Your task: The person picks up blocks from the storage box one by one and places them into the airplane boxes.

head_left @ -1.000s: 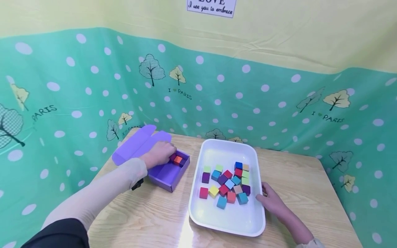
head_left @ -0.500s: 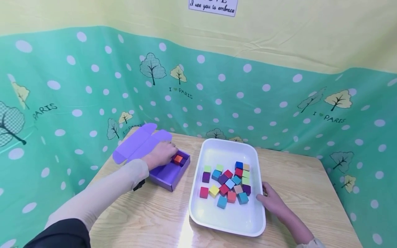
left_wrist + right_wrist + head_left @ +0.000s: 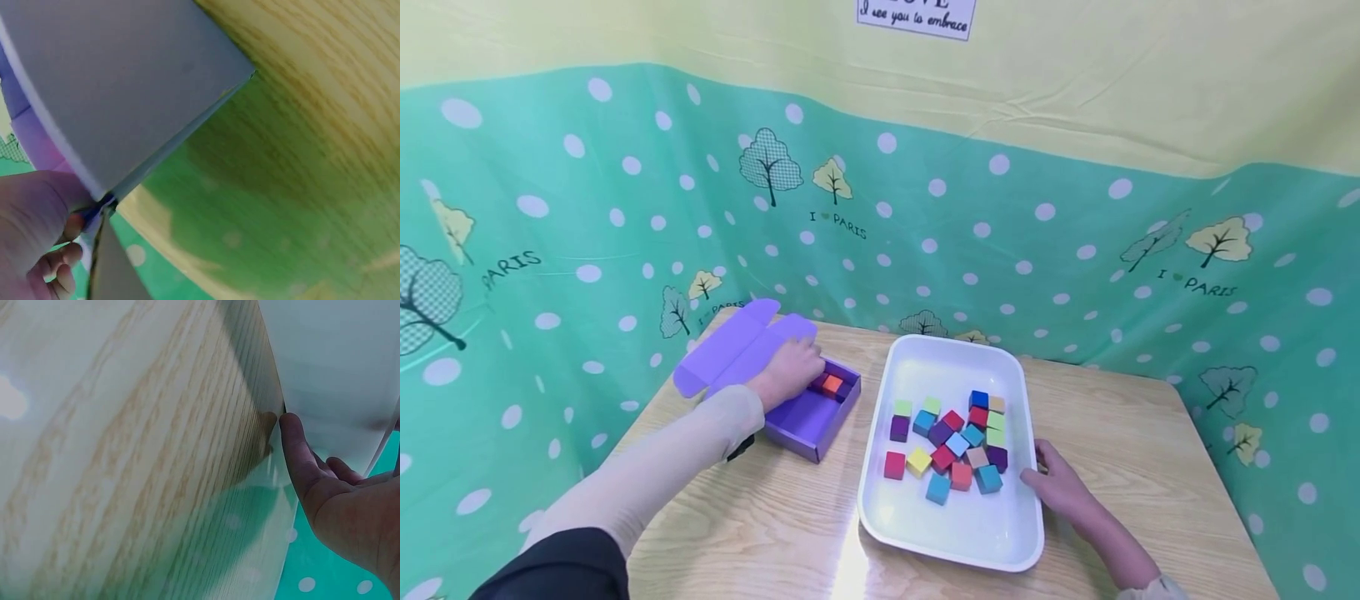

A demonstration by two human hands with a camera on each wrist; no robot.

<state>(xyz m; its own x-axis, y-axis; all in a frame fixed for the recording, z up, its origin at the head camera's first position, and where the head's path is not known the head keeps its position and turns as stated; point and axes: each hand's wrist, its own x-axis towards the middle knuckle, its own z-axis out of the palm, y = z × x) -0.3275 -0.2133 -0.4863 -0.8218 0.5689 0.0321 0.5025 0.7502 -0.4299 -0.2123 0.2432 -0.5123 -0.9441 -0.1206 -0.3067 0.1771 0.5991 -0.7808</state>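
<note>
My left hand [image 3: 790, 369] reaches over the far left side of the open purple box [image 3: 797, 447], its fingertips hidden behind the hand. In the left wrist view the thumb is at a box corner and the other fingers curl below; I cannot tell whether they hold anything. An orange cube [image 3: 832, 384] lies in the box beside a dark red cube [image 3: 819, 379]. My right hand [image 3: 1058, 485] holds the right rim of the white tray [image 3: 955, 533], thumb over the edge. The right wrist view shows its fingers [image 3: 300, 447] along the tray's outer wall.
Several coloured cubes lie loose in the tray, a yellow cube [image 3: 918, 462] and a light blue cube [image 3: 957, 444] among them. The purple lid [image 3: 718, 358] is folded back at the far left. A patterned curtain [image 3: 925, 208] hangs behind the wooden table [image 3: 760, 533].
My left hand shifted slightly right within the box, then back left, so the dark red cube beside the orange one shows again. The right hand and tray stayed put.
</note>
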